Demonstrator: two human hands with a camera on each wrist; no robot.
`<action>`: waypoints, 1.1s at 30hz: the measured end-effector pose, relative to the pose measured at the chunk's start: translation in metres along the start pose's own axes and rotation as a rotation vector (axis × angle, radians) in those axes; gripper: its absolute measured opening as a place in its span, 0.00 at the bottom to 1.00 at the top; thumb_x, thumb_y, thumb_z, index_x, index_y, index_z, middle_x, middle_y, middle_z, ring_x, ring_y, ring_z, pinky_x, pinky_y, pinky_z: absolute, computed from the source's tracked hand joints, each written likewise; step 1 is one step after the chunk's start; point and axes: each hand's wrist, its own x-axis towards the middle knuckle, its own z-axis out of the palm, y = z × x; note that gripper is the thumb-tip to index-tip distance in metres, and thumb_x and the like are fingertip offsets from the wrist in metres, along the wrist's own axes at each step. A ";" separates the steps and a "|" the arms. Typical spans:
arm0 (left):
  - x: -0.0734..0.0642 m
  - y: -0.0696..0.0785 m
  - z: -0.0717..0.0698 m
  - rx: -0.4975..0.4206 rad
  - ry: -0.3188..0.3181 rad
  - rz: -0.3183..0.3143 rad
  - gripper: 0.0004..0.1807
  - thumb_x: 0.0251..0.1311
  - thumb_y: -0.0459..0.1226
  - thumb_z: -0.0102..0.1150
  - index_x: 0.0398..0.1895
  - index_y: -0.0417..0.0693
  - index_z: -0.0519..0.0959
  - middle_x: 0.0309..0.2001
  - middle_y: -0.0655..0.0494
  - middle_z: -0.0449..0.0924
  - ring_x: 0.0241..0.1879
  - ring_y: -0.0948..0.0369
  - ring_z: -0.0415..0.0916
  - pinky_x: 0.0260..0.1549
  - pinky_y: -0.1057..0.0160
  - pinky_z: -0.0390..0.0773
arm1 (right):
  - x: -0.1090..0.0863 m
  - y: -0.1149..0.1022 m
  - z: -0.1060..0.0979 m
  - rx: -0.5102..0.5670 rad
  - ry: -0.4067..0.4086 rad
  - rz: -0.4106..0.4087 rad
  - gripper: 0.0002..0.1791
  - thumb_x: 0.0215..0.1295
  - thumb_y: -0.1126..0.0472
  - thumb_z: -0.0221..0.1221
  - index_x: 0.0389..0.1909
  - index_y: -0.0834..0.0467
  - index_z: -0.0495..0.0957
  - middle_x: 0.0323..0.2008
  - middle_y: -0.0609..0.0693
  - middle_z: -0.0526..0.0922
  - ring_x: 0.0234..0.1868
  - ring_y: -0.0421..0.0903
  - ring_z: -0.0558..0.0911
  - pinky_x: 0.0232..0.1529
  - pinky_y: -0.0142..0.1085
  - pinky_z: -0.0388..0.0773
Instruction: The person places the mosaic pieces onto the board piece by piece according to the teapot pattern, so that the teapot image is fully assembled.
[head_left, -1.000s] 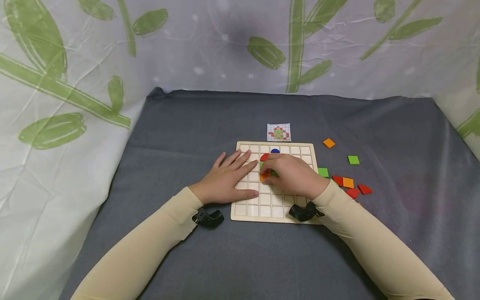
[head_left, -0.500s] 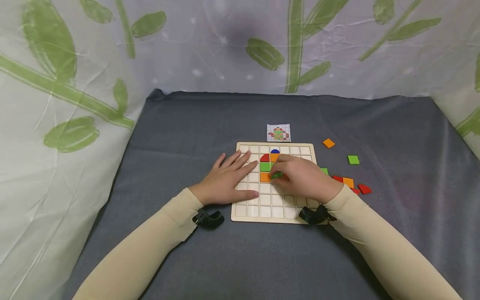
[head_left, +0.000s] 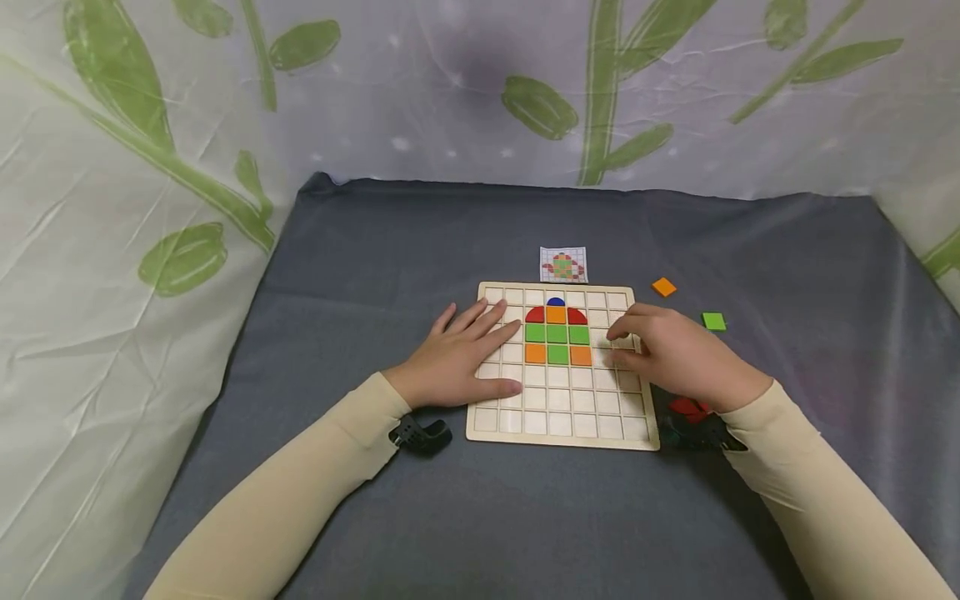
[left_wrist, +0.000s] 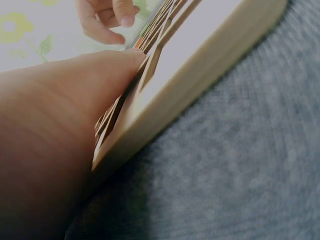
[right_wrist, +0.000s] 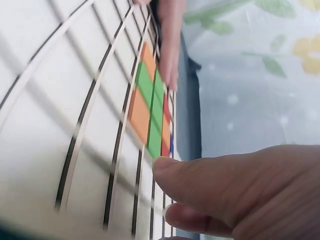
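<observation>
In the head view, my left hand [head_left: 461, 358] rests with spread fingers on the left side of a wooden grid board [head_left: 558, 400]. Colored tiles fill a block of its cells: a blue half-circle [head_left: 556, 302] on top, red quarter-circles [head_left: 535, 314] flanking an orange square [head_left: 556, 315], a row of green squares [head_left: 557, 334], and an orange-green-orange row below. My right hand [head_left: 675, 350] hovers over the board's right edge, fingers loosely bent, thumb and fingertips apart. Nothing shows between them in the right wrist view, where the thumb [right_wrist: 195, 175] appears near the tiles.
A small pattern card [head_left: 563, 265] lies behind the board. To the right, on the grey cloth [head_left: 420, 258], are a loose orange tile [head_left: 663, 287], a green tile [head_left: 714, 322] and red pieces [head_left: 688, 408] partly under the right wrist.
My right hand has moved right, off the tile block to the board's edge, uncovering the right-hand red, green and orange tiles. My left hand stays in place.
</observation>
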 end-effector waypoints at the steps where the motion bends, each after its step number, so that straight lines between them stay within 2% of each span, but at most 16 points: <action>1: 0.000 0.000 0.000 0.000 0.000 0.001 0.51 0.68 0.74 0.46 0.87 0.63 0.49 0.87 0.58 0.35 0.85 0.57 0.26 0.78 0.38 0.26 | -0.003 0.003 -0.002 0.000 -0.002 0.013 0.11 0.65 0.61 0.73 0.47 0.59 0.89 0.44 0.50 0.85 0.37 0.44 0.79 0.37 0.40 0.78; 9: 0.001 -0.003 0.001 0.012 0.002 -0.001 0.51 0.68 0.74 0.46 0.87 0.64 0.49 0.87 0.59 0.35 0.85 0.57 0.26 0.78 0.39 0.26 | -0.029 0.028 -0.006 0.002 0.011 0.074 0.13 0.67 0.61 0.72 0.50 0.59 0.88 0.46 0.52 0.82 0.29 0.40 0.73 0.27 0.33 0.73; 18: 0.003 -0.001 0.003 0.021 -0.007 -0.021 0.51 0.67 0.75 0.45 0.87 0.65 0.48 0.87 0.60 0.34 0.85 0.59 0.25 0.78 0.40 0.25 | -0.027 0.038 0.000 0.004 0.012 0.060 0.12 0.66 0.66 0.71 0.50 0.61 0.87 0.48 0.54 0.83 0.25 0.39 0.73 0.24 0.32 0.72; 25: 0.003 -0.002 0.005 0.018 -0.002 -0.028 0.51 0.67 0.75 0.45 0.87 0.65 0.49 0.87 0.61 0.34 0.85 0.59 0.25 0.78 0.40 0.25 | -0.025 0.042 0.004 -0.065 0.033 0.051 0.07 0.64 0.65 0.73 0.42 0.58 0.88 0.39 0.49 0.85 0.32 0.41 0.77 0.32 0.37 0.78; 30: 0.004 -0.002 0.005 0.023 -0.003 -0.023 0.51 0.67 0.76 0.44 0.87 0.66 0.48 0.87 0.61 0.34 0.85 0.60 0.25 0.78 0.41 0.25 | -0.027 0.044 0.000 -0.026 0.089 0.081 0.07 0.60 0.64 0.74 0.33 0.55 0.85 0.30 0.45 0.82 0.25 0.40 0.74 0.26 0.36 0.73; 33: 0.004 -0.002 0.005 0.022 -0.005 -0.023 0.51 0.67 0.75 0.45 0.87 0.66 0.48 0.87 0.61 0.34 0.85 0.59 0.25 0.78 0.41 0.25 | -0.027 0.041 -0.002 0.000 0.104 0.080 0.08 0.59 0.64 0.75 0.31 0.54 0.83 0.28 0.45 0.81 0.23 0.40 0.73 0.23 0.35 0.72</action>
